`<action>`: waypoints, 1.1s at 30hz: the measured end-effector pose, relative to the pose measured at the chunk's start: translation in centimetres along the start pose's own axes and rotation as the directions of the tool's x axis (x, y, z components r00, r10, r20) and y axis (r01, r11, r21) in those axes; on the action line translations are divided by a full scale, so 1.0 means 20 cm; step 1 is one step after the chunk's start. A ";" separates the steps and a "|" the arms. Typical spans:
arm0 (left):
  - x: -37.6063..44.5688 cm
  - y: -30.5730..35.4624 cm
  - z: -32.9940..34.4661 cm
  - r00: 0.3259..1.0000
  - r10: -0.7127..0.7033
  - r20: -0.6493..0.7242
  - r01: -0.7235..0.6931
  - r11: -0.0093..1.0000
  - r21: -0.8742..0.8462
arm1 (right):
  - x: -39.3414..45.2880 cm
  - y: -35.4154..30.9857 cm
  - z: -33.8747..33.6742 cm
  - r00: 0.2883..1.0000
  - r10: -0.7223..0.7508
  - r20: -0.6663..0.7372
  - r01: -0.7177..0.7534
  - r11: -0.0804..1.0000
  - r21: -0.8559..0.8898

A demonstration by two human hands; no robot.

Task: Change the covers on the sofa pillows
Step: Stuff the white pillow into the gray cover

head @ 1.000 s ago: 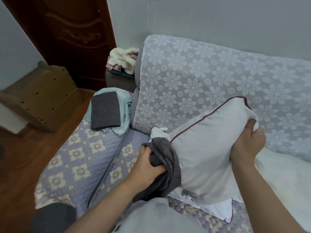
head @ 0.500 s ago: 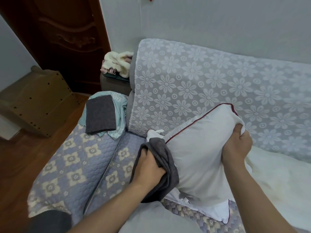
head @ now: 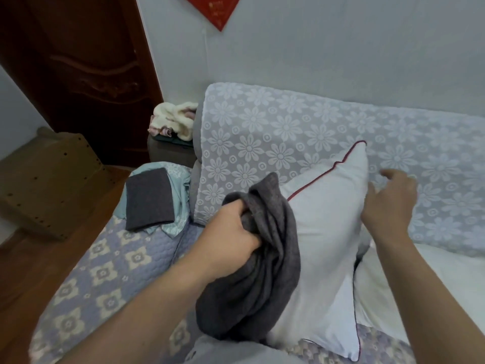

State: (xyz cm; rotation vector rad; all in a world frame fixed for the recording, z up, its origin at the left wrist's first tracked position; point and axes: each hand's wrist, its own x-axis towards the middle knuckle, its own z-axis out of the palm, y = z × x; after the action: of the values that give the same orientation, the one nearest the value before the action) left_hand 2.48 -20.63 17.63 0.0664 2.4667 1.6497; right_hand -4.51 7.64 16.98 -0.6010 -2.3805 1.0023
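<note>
A white pillow [head: 328,232] with dark red piping stands upright on the sofa seat, leaning against the flowered backrest [head: 262,132]. My left hand [head: 233,229] grips a bunched dark grey cover [head: 262,279] that hangs against the pillow's left side. My right hand [head: 391,203] hovers at the pillow's right edge, fingers spread and loose, holding nothing. A second folded dark grey cover [head: 148,198] lies on light blue cloth [head: 181,179] at the sofa's left end.
A quilted lilac seat cover [head: 110,271] spans the sofa. A white cushion [head: 433,285] lies to the right. A small stand with cream fabric [head: 173,122] sits behind the armrest. A wooden crate [head: 49,179] and a dark door [head: 84,74] stand left.
My right hand let go of the pillow's top right corner and drew away to the right. My left hand lifted the grey cover higher against the pillow. The pillow stands more upright.
</note>
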 end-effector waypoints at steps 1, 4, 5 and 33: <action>0.00 0.00 0.01 1.000 0.014 -0.023 -0.012 0.998 0.066 | -0.05 -0.06 -0.03 0.997 -0.067 -0.030 0.068 0.997 0.026; -0.02 -0.04 0.03 0.999 0.006 -0.033 -0.002 0.992 0.130 | -0.32 -0.25 -0.03 0.965 -0.079 0.250 0.017 0.971 0.240; -0.04 -0.05 0.04 1.000 0.000 -0.023 0.004 0.990 0.139 | -0.41 -0.28 0.00 0.897 -0.044 0.439 -0.068 0.969 0.237; -0.28 -0.04 -0.04 0.698 0.300 0.650 -0.671 0.592 0.446 | -0.14 -0.44 -0.15 0.141 -0.066 0.988 -0.470 0.874 0.125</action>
State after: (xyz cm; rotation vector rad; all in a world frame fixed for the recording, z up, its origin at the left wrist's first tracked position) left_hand 7.93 -22.38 17.91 1.2560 2.5327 0.5837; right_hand -2.34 2.21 24.66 0.0196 -2.9022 2.6586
